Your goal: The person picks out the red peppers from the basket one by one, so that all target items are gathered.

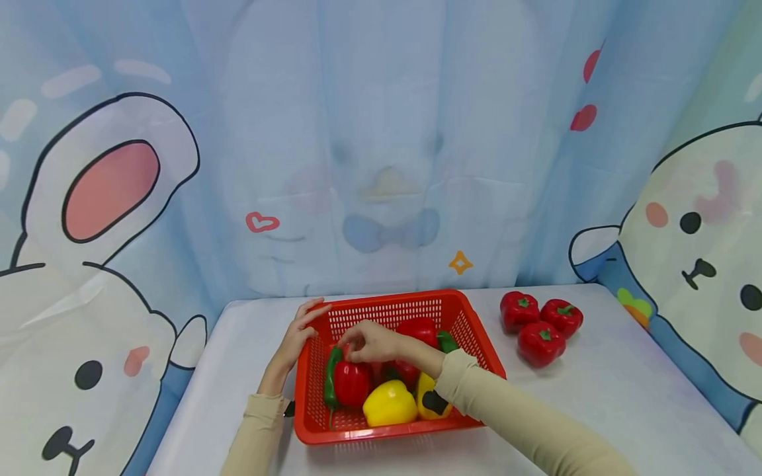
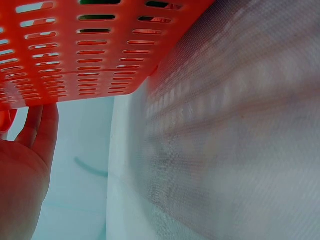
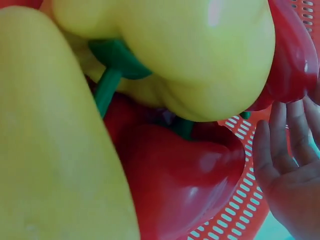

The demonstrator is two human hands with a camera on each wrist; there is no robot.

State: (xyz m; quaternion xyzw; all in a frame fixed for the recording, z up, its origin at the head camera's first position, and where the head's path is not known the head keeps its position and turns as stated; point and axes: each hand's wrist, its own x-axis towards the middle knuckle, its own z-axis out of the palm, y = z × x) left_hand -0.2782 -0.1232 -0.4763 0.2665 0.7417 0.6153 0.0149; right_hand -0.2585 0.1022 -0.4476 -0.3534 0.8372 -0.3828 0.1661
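Two hands, basically: left hand (image 1: 299,335) has fairly straight fingers on the red plastic basket's (image 1: 357,437) rim; right hand (image 1: 376,341) is inside, fingers bent, can't tell if gripping
Red bell pepper (image 1: 352,385): in the basket, just wearer-side of the right fingertips, so right's nearer
Green chili (image 1: 330,381): alongside, long axis front-to-back

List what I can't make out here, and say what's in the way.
Left hand: left wrist view, fingertips hidden behind the red basket.
Right hand: right wrist view, cut off by the right edge; whether it grips the red pepper is unclear.
Green piece: head view, lower end covered by the right sleeve.
Nearest yellow pepper: right wrist view, cut off by the left and bottom edges.
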